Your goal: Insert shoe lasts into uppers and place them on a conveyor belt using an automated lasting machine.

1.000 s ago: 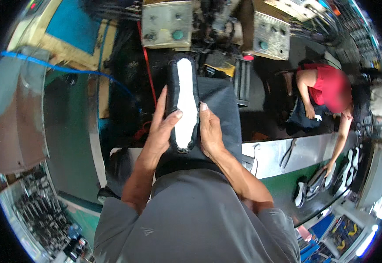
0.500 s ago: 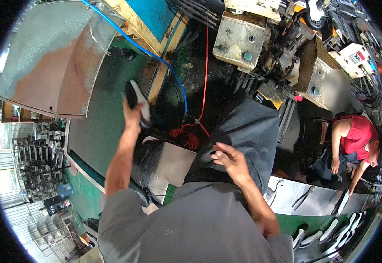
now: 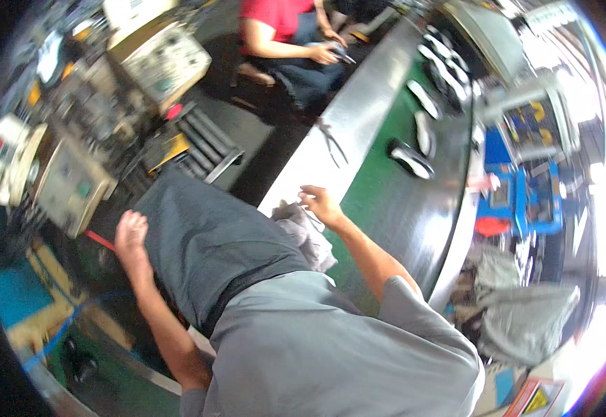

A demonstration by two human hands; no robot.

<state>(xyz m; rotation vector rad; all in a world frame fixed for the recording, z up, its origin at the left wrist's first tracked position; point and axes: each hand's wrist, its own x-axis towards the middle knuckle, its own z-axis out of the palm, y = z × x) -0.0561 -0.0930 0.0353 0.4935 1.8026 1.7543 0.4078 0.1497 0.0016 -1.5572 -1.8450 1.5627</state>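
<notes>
The view has swung right, and the left hand [image 3: 133,240], which held a shoe half a second ago, is now bare with fingers bent close together, while the right hand [image 3: 322,206] has come over the bench [image 3: 358,115], its fingers half curled and apart around nothing visible. Just beside the right hand, toward the lap-side edge, lies the crumpled cloth [image 3: 304,235], its long way slanting down-right; whether they touch I cannot tell. Farther along the metal edge are the pliers [image 3: 333,147], handles splayed, and rightward the nearest shoe [image 3: 411,160], also slanting down-right, all nearer the right hand.
</notes>
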